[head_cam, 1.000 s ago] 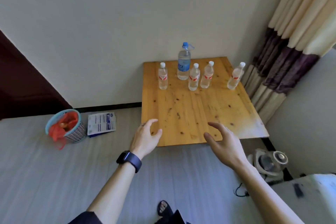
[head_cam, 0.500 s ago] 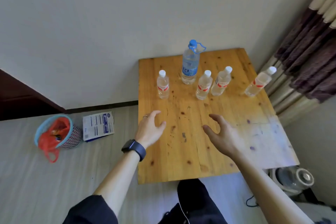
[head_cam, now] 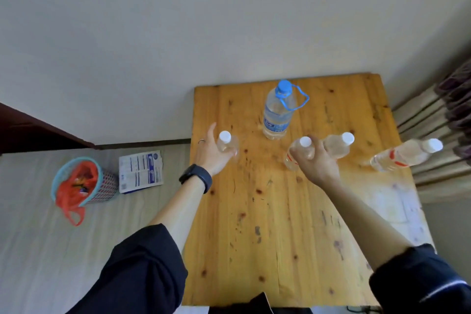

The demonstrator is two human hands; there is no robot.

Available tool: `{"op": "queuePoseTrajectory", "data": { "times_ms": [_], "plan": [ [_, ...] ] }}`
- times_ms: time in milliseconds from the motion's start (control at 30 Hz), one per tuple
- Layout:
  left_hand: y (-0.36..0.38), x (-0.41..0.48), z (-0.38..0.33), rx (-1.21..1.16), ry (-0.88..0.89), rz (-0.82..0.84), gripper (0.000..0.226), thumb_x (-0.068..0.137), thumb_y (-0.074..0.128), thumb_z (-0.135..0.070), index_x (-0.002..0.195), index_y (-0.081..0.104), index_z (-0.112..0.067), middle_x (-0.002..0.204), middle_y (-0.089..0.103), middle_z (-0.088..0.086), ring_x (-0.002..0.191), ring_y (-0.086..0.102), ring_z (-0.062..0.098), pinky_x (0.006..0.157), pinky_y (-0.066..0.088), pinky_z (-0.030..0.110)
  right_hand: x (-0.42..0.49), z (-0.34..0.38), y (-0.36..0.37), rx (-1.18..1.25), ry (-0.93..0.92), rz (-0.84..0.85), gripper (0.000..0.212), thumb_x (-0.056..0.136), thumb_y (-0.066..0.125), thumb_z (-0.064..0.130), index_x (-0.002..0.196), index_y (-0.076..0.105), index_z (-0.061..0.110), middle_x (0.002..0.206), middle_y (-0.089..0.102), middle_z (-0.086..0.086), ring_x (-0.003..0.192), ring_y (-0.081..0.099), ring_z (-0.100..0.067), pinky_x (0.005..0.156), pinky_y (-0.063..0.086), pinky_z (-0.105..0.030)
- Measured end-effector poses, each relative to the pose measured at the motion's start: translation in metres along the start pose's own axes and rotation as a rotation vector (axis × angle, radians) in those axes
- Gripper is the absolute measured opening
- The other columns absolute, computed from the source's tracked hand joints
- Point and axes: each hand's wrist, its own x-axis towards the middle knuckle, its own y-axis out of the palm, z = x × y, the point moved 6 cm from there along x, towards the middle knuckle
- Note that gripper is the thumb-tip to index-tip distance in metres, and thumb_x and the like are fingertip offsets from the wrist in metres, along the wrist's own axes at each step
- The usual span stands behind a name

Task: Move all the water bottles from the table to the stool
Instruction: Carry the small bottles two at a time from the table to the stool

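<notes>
Several water bottles stand on the wooden table. My left hand wraps round the leftmost small bottle, which has a white cap. My right hand grips the middle small bottle. A second small bottle stands just right of that hand, and a third stands near the table's right edge. A large bottle with a blue cap and handle stands behind them. No stool is in view.
On the floor at the left sit a small basket with a red plastic bag and a printed white packet. A curtain hangs at the table's right side. The wall runs behind the table.
Both hands reached forward from the table's near part and closed on two small bottles. The view moved closer over the table.
</notes>
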Motion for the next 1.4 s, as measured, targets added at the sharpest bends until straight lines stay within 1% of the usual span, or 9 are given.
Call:
{"op": "queuePoseTrajectory", "data": {
  "times_ms": [133, 333, 467, 567, 700, 867, 1200, 1300, 1400],
  "plan": [
    [0.019, 0.029, 0.001, -0.069, 0.009, 0.079, 0.064, 0.093, 0.065, -0.044, 0.149, 0.037, -0.029, 0.120, 0.052, -0.008, 0.117, 0.054, 0.017, 0.087, 0.040, 0.026, 0.008, -0.021, 0.018, 0.134, -0.022, -0.003, 0.053, 0.093, 0.057, 0.053, 0.135, 0.044, 0.023, 0.124, 0.056, -0.004, 0.120, 0.051, -0.033, 0.088, 0.039, -0.034],
    [0.024, 0.035, 0.005, -0.047, 0.119, 0.048, 0.034, 0.095, 0.064, -0.042, 0.122, 0.060, -0.021, 0.102, 0.064, -0.008, 0.091, 0.058, 0.014, 0.065, 0.042, 0.017, 0.016, -0.029, 0.033, 0.113, -0.007, 0.046, 0.044, 0.095, 0.048, 0.058, 0.128, 0.032, 0.033, 0.132, 0.053, -0.010, 0.111, 0.057, -0.035, 0.088, 0.047, -0.043],
    [0.024, 0.018, 0.014, -0.084, 0.138, 0.085, 0.037, 0.090, 0.071, -0.042, 0.123, 0.063, -0.026, 0.109, 0.068, -0.010, 0.098, 0.062, 0.013, 0.072, 0.047, 0.017, -0.001, -0.020, 0.026, 0.125, -0.013, 0.035, 0.039, 0.099, 0.050, 0.045, 0.131, 0.039, 0.023, 0.117, 0.057, -0.008, 0.099, 0.055, -0.030, 0.079, 0.039, -0.034],
    [0.028, -0.011, 0.034, -0.212, 0.116, 0.103, 0.037, 0.086, 0.074, -0.046, 0.119, 0.064, -0.033, 0.108, 0.070, -0.015, 0.103, 0.066, 0.012, 0.087, 0.054, 0.032, -0.041, -0.027, 0.028, 0.185, -0.007, 0.024, 0.036, 0.099, 0.051, 0.047, 0.132, 0.040, 0.037, 0.105, 0.065, 0.001, 0.090, 0.063, -0.023, 0.077, 0.046, -0.035],
    [0.038, -0.061, 0.047, -0.207, 0.124, 0.139, 0.035, 0.088, 0.072, -0.046, 0.121, 0.064, -0.035, 0.101, 0.072, -0.012, 0.095, 0.065, 0.009, 0.076, 0.050, 0.026, -0.102, -0.037, 0.050, 0.192, 0.022, 0.121, 0.032, 0.098, 0.050, 0.050, 0.128, 0.040, 0.046, 0.104, 0.067, 0.009, 0.087, 0.069, -0.019, 0.079, 0.055, -0.040],
    [0.053, -0.107, 0.072, -0.087, 0.149, 0.145, 0.034, 0.087, 0.071, -0.046, 0.119, 0.065, -0.034, 0.089, 0.071, 0.000, 0.074, 0.054, -0.011, 0.062, 0.042, 0.015, -0.163, -0.037, 0.082, 0.105, -0.005, 0.288, 0.033, 0.100, 0.050, 0.043, 0.132, 0.041, 0.045, 0.097, 0.066, 0.008, 0.082, 0.066, 0.004, 0.061, 0.044, -0.010],
    [0.068, -0.129, 0.098, 0.098, 0.246, 0.103, 0.044, 0.090, 0.062, -0.057, 0.130, 0.055, -0.041, 0.127, 0.061, -0.015, 0.110, 0.058, 0.009, 0.068, 0.038, 0.008, -0.180, -0.035, 0.096, 0.126, 0.026, 0.194, 0.058, 0.092, 0.061, 0.049, 0.143, 0.033, 0.049, 0.137, 0.050, 0.012, 0.119, 0.058, -0.017, 0.085, 0.043, -0.026],
    [0.074, -0.126, 0.103, 0.101, 0.269, 0.195, 0.069, 0.082, 0.068, -0.061, 0.144, 0.039, -0.047, 0.163, 0.020, -0.008, 0.141, 0.031, 0.006, 0.093, 0.040, 0.019, -0.180, -0.032, 0.100, 0.153, 0.050, 0.153, 0.073, 0.087, 0.068, 0.049, 0.149, 0.029, 0.048, 0.155, 0.038, 0.008, 0.141, 0.038, -0.016, 0.099, 0.037, -0.029],
    [0.077, -0.115, 0.104, 0.120, 0.311, 0.282, 0.093, 0.076, 0.077, -0.058, 0.151, 0.023, -0.048, 0.166, -0.004, -0.012, 0.151, 0.016, 0.014, 0.111, 0.038, 0.034, -0.176, -0.026, 0.106, 0.242, 0.102, 0.124, 0.066, 0.087, 0.068, 0.051, 0.145, 0.036, 0.049, 0.157, 0.034, 0.009, 0.142, 0.036, -0.015, 0.099, 0.037, -0.028]
  ]
}}
